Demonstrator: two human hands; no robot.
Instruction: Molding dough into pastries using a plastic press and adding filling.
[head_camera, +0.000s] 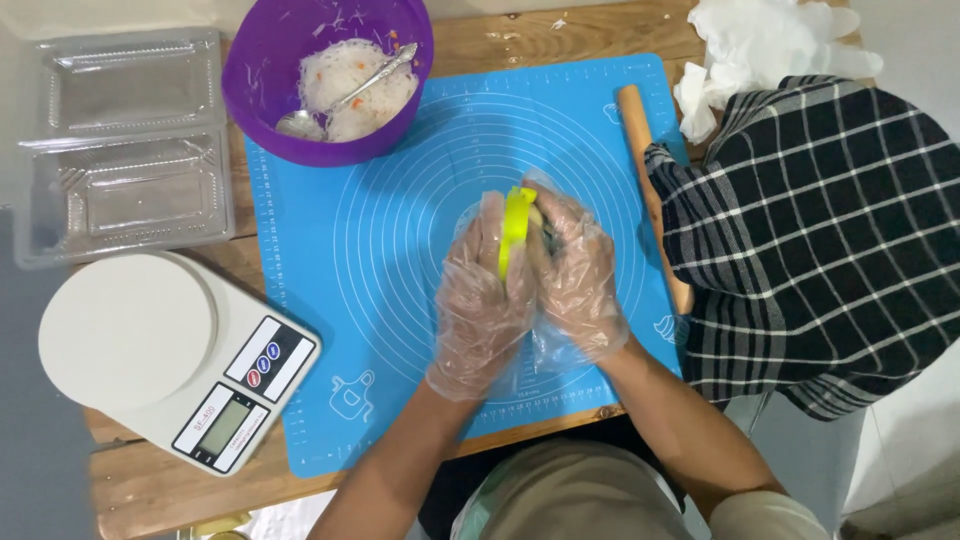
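Observation:
My left hand (485, 295) and my right hand (578, 270), both in clear plastic gloves, are pressed together around a yellow-green folding press mould (516, 228). The mould stands on edge, closed between my palms, over the middle of the blue silicone mat (400, 250). A bit of pale dough shows at the mould's top right edge. What lies inside the mould is hidden.
A purple bowl (260, 90) with white shredded filling and a metal spoon (350, 95) sits at the mat's top left. A white kitchen scale (170, 350) stands left, clear plastic containers (125, 140) behind it. A wooden rolling pin (640, 130) and checked cloth (810, 240) lie right, white gloves (760, 45) above.

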